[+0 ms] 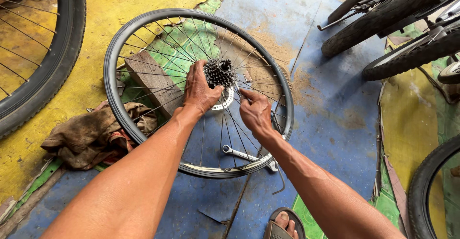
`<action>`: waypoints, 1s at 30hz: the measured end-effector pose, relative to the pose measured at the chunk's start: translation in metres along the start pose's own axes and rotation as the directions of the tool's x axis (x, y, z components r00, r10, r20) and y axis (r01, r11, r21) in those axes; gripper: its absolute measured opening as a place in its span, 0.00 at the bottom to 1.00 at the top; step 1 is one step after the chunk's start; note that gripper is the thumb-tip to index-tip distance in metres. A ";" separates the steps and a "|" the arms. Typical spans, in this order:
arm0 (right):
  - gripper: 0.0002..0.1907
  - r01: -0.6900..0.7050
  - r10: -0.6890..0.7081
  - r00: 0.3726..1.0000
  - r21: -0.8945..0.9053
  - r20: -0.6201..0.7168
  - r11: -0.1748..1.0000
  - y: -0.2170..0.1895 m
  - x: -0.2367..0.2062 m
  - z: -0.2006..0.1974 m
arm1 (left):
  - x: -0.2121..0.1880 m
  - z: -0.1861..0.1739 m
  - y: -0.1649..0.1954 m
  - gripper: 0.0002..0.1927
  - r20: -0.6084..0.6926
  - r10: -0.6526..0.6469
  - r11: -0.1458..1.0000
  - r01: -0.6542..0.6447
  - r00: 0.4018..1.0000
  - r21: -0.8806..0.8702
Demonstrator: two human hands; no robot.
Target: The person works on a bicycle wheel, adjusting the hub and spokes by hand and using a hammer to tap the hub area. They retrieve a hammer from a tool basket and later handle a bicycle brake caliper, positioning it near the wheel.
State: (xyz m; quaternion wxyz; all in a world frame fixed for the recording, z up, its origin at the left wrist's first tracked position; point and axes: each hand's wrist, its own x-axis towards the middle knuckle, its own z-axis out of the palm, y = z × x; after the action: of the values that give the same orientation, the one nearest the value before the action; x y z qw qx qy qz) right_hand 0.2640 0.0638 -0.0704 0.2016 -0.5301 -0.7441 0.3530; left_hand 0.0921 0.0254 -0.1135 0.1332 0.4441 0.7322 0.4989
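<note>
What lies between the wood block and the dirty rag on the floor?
In the head view, the wheel's rim and spokes pass between the wood block and the rag.

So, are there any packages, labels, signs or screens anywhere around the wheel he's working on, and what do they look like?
None of those show here: no package, sign or screen.
The nearest to a label: a small dark marking on the silver stretch of the wheel rim, at its near edge, too small to make out.
The hands touch no label: the left hand rests on the gear cluster, the right hand pinches at the spokes.
</note>
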 end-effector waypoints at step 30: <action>0.22 0.076 -0.075 0.995 -0.026 0.067 0.997 -0.004 -0.010 0.011 | -0.001 0.006 -0.011 0.46 -0.052 0.076 0.997 -0.077 0.996 -0.013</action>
State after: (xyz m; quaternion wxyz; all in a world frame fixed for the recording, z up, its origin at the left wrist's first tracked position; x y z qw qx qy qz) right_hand 0.2579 0.0505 -0.0743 0.1823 -0.4924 -0.7750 0.3517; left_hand 0.0910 0.0278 -0.1256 0.0987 0.4578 0.7141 0.5204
